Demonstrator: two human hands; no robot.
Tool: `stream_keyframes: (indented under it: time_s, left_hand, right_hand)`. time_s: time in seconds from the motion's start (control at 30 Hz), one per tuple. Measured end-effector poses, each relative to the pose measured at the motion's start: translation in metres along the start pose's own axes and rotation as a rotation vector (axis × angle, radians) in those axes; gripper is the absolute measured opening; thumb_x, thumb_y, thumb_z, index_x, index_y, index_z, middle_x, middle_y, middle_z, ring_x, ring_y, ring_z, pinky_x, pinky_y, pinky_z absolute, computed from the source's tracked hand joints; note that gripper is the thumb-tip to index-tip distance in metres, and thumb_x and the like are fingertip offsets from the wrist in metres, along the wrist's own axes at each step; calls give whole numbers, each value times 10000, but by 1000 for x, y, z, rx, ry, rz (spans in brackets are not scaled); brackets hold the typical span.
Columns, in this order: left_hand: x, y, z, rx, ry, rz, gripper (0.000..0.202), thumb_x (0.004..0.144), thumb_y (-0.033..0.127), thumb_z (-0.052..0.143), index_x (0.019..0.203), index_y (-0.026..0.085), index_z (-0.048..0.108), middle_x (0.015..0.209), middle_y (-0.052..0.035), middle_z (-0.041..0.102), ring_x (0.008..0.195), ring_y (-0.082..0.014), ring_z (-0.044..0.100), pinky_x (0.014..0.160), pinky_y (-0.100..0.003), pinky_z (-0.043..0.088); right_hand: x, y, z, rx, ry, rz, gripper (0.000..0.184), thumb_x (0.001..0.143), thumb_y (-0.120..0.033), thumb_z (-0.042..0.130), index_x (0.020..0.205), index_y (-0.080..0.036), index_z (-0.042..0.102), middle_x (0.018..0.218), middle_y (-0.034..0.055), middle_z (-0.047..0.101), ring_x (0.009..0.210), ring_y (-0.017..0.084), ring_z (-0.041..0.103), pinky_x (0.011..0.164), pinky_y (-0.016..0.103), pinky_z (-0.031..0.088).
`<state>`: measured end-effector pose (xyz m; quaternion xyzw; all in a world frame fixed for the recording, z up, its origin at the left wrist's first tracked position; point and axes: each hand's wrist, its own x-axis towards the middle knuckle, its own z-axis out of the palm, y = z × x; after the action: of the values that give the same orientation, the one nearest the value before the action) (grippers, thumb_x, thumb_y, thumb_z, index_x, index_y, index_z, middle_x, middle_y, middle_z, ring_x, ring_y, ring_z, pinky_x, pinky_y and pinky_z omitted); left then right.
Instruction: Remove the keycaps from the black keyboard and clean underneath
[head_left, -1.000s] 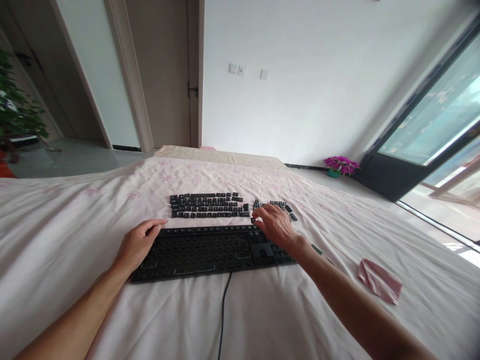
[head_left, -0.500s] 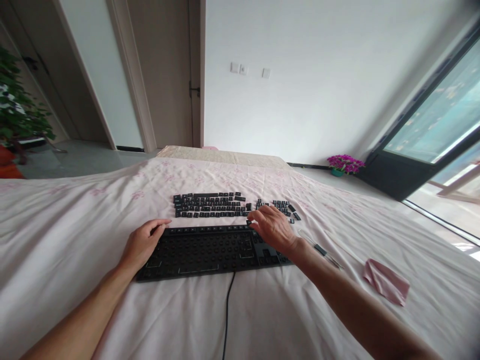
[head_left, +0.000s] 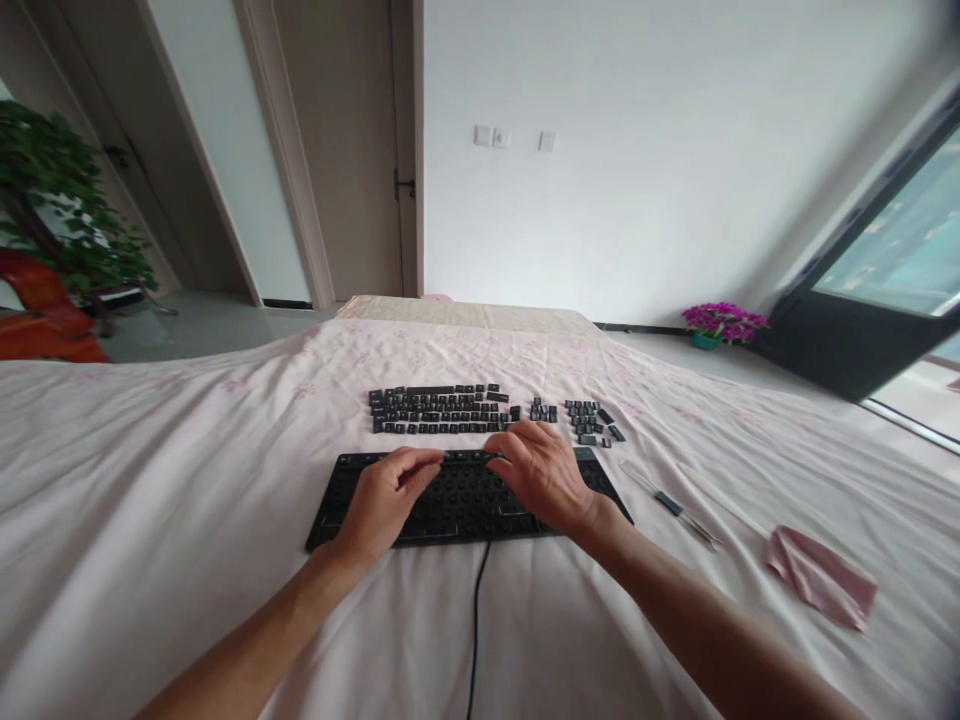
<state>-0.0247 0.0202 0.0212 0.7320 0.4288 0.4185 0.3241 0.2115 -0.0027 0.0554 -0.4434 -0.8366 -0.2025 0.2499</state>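
Note:
A black keyboard [head_left: 450, 535] lies on the bed, its top row fitted with keycaps and most of the area below bare of them. My left hand [head_left: 386, 500] is over its left half, thumb and forefinger drawn together at the top row. Whatever is between those fingertips cannot be made out. My right hand [head_left: 541, 475] reaches over the right half, thumb and forefinger pinching a small dark keycap [head_left: 493, 456] at the top row. Behind the keyboard, loose black keycaps [head_left: 442, 415] lie in rows, with smaller groups of keycaps [head_left: 583, 420] to the right.
A wire keycap puller [head_left: 669, 503] with a dark handle lies right of the keyboard. Farther right is a pink cloth [head_left: 821, 578]. The keyboard's cable [head_left: 475, 620] runs toward me across the creased bedsheet [head_left: 247, 460]. Potted purple flowers [head_left: 724, 322] stand beyond the bed.
My left hand has moved right from the keyboard's left corner to its top row. My right hand has brought the keycap down to the top row. The view has swung slightly left.

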Motion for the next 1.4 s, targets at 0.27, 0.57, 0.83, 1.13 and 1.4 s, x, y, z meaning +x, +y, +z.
stream_keyframes:
  time_s: [0.27,0.57,0.83,1.13,1.4]
  left_hand:
    - [-5,4,14,-375,-122,-260,367,803,468,661,1045,205,744,1001,-51,758,902,-217,685,800,-299,503]
    - [-3,-3,13,-727,-57,-493,309,670,387,808,882,173,738,811,-60,745,754,-167,683,636,-240,461]
    - [-5,-7,12,-874,-49,-502,316,664,360,823,899,164,743,834,-50,736,746,-127,665,640,-205,466]
    - [-7,2,2,-505,-178,-376,441,805,481,649,1140,196,678,1036,-97,738,892,-219,695,740,-300,529]
    - [21,-64,-62,245,228,-181,384,829,457,556,1118,242,690,1125,-30,712,955,-225,649,870,-322,498]
  right_hand:
    - [7,-30,7,91,39,-26,54,914,-232,571,942,-206,608,833,28,649,806,167,556,730,302,358]
    - [18,-48,11,149,21,28,165,941,-257,524,1066,-230,629,831,38,681,820,178,562,749,315,392]
    - [20,-48,13,286,23,52,196,948,-262,517,1000,-217,701,881,60,686,813,184,556,763,309,455]
    - [-1,-26,5,295,-31,192,178,924,-303,574,1004,-243,721,901,35,703,839,170,584,782,282,464]
    - [-64,82,-5,191,-135,531,144,848,-294,635,905,-270,765,836,17,686,851,189,620,772,319,466]
